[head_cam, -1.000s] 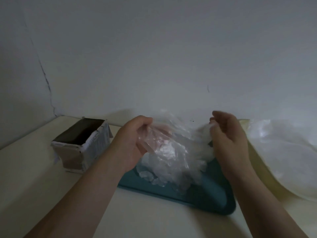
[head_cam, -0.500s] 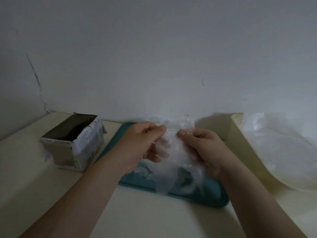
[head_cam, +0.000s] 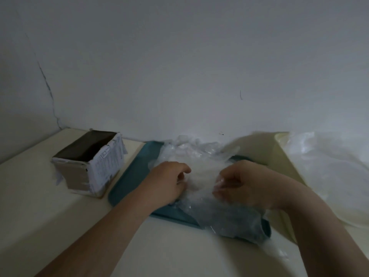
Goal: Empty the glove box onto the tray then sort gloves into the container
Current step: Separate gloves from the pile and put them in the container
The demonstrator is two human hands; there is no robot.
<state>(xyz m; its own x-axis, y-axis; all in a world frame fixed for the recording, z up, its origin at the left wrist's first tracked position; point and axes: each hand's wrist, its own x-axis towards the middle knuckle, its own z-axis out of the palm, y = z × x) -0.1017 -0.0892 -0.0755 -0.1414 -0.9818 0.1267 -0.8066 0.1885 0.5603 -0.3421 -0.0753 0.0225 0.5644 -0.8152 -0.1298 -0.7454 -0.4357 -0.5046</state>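
Teal plastic forms the tray (head_cam: 129, 176), which lies on the pale table (head_cam: 40, 206) under a crumpled heap of clear gloves (head_cam: 195, 154). The left hand (head_cam: 169, 182) curls its fingers into the heap's near side, and the right hand (head_cam: 243, 184), just beside it, pinches thin film with bent fingers. The glove box (head_cam: 87, 162) stands open-topped left of the tray. The pale yellow container (head_cam: 279, 148) sits to the right, holding more clear plastic (head_cam: 329, 166).
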